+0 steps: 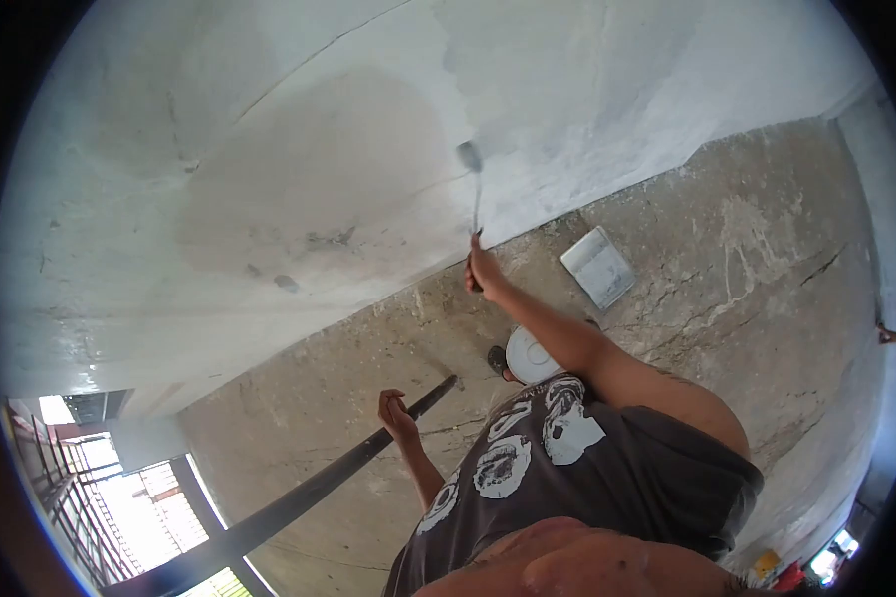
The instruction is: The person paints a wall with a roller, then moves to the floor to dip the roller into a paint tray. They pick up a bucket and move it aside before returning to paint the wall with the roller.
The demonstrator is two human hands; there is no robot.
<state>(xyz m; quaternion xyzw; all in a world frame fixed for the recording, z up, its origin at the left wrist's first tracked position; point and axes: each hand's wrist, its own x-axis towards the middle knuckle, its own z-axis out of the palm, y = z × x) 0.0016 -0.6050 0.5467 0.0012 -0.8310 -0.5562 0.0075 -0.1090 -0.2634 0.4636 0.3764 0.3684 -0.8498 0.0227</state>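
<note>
My right hand (pixel 483 269) grips the handle of a small paint roller (pixel 470 156). The roller's head is at the wall (pixel 319 189), beside the edge of a damp-looking darker patch; its motion smears it a little. My left hand (pixel 398 415) hangs low with its fingers curled in, and I see nothing in them. Just behind that hand runs a long dark pole (pixel 319 486), which it appears not to grip. On the floor below my right arm is a round white bucket lid (pixel 531 353), partly hidden by the arm and shirt.
A pale rectangular tray or container (pixel 597 267) lies on the rough, cracked floor (pixel 727 269) by the wall's foot. A dark shoe (pixel 498 360) shows beside the lid. Barred windows (pixel 119 497) are at lower left. At the far right edge another person's hand (pixel 891 336) shows.
</note>
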